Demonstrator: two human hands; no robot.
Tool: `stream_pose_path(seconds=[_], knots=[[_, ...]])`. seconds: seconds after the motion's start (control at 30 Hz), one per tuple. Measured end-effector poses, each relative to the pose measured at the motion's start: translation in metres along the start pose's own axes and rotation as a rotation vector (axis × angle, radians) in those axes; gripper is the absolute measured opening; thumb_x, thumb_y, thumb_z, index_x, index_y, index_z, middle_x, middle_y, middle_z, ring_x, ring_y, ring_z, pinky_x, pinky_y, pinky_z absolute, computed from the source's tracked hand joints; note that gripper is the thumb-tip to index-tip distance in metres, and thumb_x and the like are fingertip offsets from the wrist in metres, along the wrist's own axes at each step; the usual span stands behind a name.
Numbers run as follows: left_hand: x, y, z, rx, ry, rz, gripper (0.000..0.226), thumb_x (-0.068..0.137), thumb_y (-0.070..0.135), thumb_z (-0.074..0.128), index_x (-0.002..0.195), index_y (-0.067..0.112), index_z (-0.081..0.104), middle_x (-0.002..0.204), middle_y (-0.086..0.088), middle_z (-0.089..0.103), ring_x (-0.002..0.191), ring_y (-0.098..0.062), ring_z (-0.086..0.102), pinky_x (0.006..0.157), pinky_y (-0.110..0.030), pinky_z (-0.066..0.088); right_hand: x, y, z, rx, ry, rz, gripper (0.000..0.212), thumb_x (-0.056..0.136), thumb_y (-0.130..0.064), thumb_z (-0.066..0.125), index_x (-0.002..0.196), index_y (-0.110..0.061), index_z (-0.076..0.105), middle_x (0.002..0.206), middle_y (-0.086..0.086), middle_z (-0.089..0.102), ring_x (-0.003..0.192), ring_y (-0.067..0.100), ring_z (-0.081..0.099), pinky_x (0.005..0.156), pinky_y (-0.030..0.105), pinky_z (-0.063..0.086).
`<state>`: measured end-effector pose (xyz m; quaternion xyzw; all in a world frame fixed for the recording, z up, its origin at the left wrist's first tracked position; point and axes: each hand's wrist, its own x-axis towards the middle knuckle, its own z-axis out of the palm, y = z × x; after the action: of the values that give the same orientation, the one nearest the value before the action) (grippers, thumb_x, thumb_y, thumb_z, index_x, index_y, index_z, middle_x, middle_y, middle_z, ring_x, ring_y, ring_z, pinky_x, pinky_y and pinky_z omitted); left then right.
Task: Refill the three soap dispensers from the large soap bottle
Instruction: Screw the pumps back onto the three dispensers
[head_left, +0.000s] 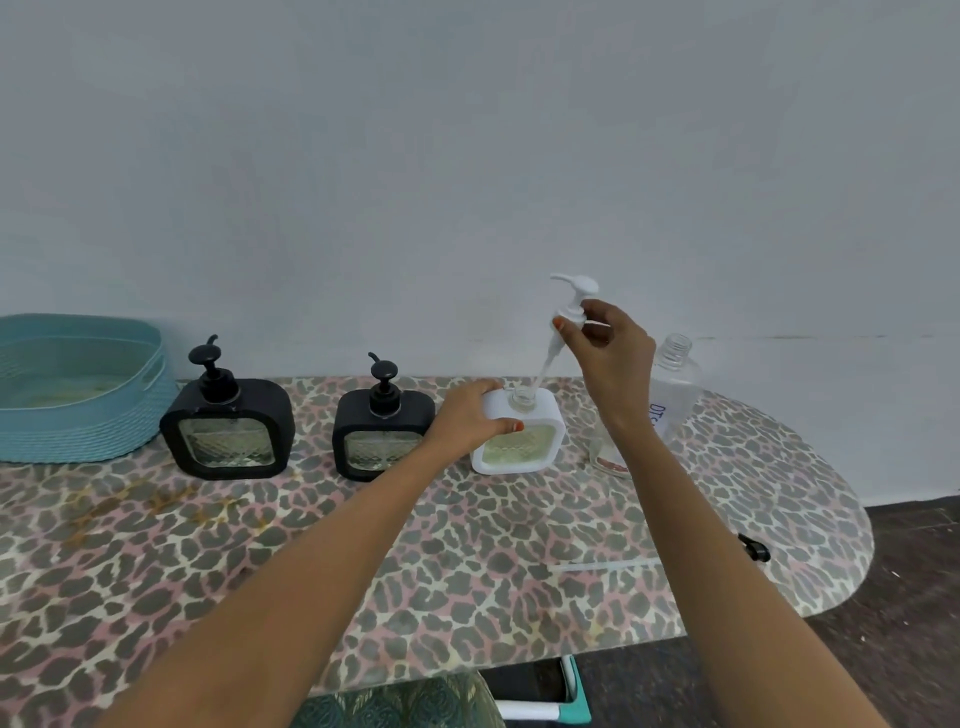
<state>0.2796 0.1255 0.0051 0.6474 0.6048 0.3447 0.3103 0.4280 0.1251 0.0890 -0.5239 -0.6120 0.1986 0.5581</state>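
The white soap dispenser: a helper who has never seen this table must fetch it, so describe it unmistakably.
On the leopard-print table, right of the teal basket, stand two black dispensers and then the white dispenser, rightmost in the row. The left hand grips it. It alone is white, with its pump raised above the neck, pinched by the right hand.

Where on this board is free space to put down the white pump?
The front of the board, before the two black dispensers, is the widest bare patch; a smaller one lies between the white dispenser and the thin tube. The back row is crowded from basket to large bottle; a black cap lies near the right end.
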Motion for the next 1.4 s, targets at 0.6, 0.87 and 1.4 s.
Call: stream_pose_path(seconds=[0.6,0.87,1.4], knots=[[-0.003,0.0,-0.001,-0.003,0.01,0.037,0.048,0.072,0.028,0.077,0.111,0.007,0.058,0.095,0.001,0.055,0.086,-0.013,0.05,0.059,-0.009,0.032,-0.047,0.058,0.037,-0.103,-0.231,0.12,0.032,0.085,-0.014,0.063,0.116,-0.007,0.058,0.11,0.006,0.064,0.102,0.016,0.055,0.079,0.018,0.034],[-0.005,0.001,-0.001,-0.018,0.006,0.039,0.041,0.073,0.023,0.076,0.105,0.005,0.059,0.09,0.001,0.055,0.081,-0.014,0.051,0.059,-0.01,0.034,-0.04,0.062,0.043,-0.145,-0.216,0.123,0.048,0.073,-0.023,0.077,0.11,-0.006,0.052,0.098,-0.002,0.052,0.093,0.017,0.052,0.076,0.025,0.037],[-0.004,-0.001,-0.001,-0.073,-0.004,0.053,0.042,0.072,0.022,0.077,0.108,0.009,0.06,0.097,0.0,0.06,0.082,-0.01,0.052,0.058,-0.004,0.037,-0.038,0.063,0.048,-0.04,-0.195,0.179,0.046,0.07,-0.018,0.08,0.099,-0.014,0.044,0.098,0.003,0.048,0.09,0.016,0.047,0.071,0.018,0.037]])
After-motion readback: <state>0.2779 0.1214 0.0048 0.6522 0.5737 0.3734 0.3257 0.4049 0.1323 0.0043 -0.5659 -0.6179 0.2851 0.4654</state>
